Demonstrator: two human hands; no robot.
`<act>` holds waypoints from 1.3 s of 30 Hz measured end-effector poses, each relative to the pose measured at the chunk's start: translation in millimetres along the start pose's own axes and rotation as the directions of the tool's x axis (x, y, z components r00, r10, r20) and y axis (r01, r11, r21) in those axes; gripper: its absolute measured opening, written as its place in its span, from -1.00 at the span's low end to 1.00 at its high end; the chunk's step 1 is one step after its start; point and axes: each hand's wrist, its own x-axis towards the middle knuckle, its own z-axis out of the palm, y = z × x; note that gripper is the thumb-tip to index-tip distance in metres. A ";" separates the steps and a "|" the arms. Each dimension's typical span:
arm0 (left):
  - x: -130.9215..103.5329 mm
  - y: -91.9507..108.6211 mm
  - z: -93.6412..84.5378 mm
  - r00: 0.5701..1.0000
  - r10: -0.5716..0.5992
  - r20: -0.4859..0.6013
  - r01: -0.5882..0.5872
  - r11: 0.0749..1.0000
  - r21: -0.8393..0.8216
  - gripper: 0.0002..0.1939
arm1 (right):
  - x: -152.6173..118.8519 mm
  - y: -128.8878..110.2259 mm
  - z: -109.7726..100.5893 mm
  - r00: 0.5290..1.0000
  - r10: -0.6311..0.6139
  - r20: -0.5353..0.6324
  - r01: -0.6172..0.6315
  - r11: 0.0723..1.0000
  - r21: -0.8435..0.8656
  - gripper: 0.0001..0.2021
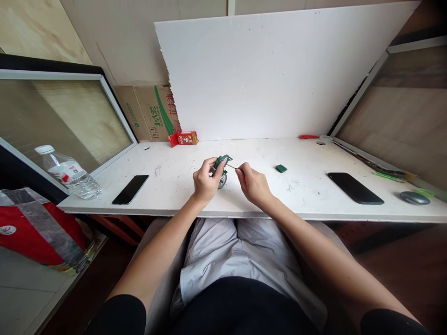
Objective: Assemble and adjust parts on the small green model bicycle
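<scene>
Above the front middle of the white table, my left hand (205, 180) is closed around a small green model bicycle (222, 180). Its spoked wheels show beyond my fingers, and part of the frame is hidden by them. My right hand (254, 184) is closed on a thin screwdriver (232, 166), whose handle is mostly covered by my fingers. The metal shaft points left, and its tip reaches the bicycle near the upper wheel. Whether the tip sits in a screw is too small to tell. A small green piece (281, 168) lies on the table to the right of my right hand.
On the white table (195, 204) are a phone (130, 189) at left, a larger black phone (355, 188) and a grey rounded device (414, 197) at right. A water bottle (71, 174) leans at the left edge. Behind stand a red box (186, 138), a carton (148, 114) and a white board (272, 74).
</scene>
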 end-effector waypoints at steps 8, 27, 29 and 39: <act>-0.6 -0.6 -0.5 1.000 -0.017 0.022 0.017 1.000 0.006 -0.71 | 1.9 -7.1 -2.4 0.992 0.116 0.054 -0.126 0.950 0.286 -0.52; -2.2 -2.8 0.6 0.998 0.062 0.021 -0.062 0.998 0.010 -0.79 | -2.2 -10.9 6.9 0.987 0.154 0.053 -0.162 0.877 0.452 -0.54; -3.3 -3.2 1.1 0.998 0.066 0.019 -0.066 0.998 0.002 -0.80 | -1.5 -11.0 7.4 0.981 0.180 0.067 -0.189 0.845 0.500 -0.51; -6.1 -1.2 0.0 0.999 0.010 0.038 -0.009 1.000 -0.030 -0.77 | 2.9 -26.2 1.9 0.844 0.192 0.501 -0.521 0.065 0.851 -0.55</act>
